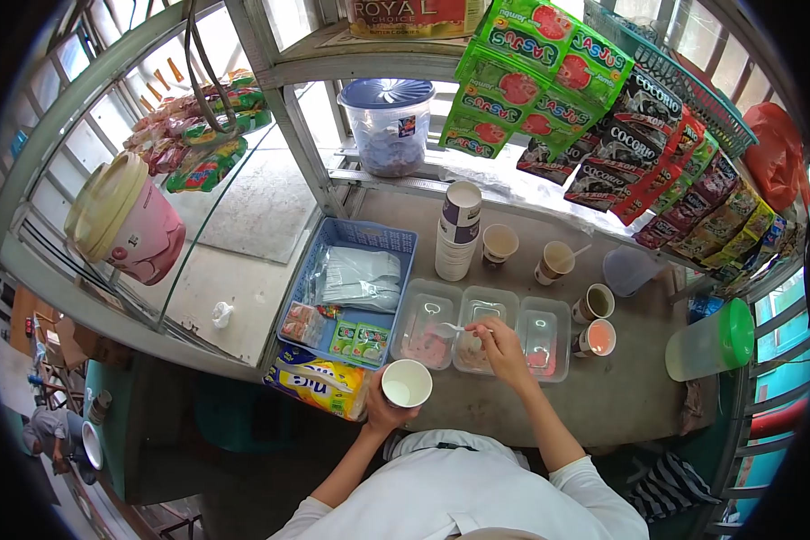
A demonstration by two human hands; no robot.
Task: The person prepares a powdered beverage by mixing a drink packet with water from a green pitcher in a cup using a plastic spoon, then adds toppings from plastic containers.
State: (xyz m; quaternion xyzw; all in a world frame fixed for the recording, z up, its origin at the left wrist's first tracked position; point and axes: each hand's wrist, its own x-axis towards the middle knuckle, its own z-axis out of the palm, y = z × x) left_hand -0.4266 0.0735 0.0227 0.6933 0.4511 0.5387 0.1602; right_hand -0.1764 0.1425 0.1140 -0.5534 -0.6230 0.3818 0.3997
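My left hand (387, 411) is wrapped round a white paper cup (407, 384), held upright near the counter's front edge; something pale lies in its bottom. My right hand (502, 354) pinches the handle of a white plastic spoon (450, 328) over the plastic containers. The left container (426, 310) holds pink bits, and the spoon's bowl is above it. Under my right hand is the middle container (490, 306), its contents partly hidden. Some red-pink pieces lie in the right container (544, 328).
Stacked paper cups (456, 238) stand behind the containers. Filled cups (600, 337) are on the right, near a green-lidded jug (711, 342). A blue basket (369, 236) and yellow tissue pack (315, 382) sit left. Sachet strips (535, 76) hang overhead. A person (54, 430) is visible far left.
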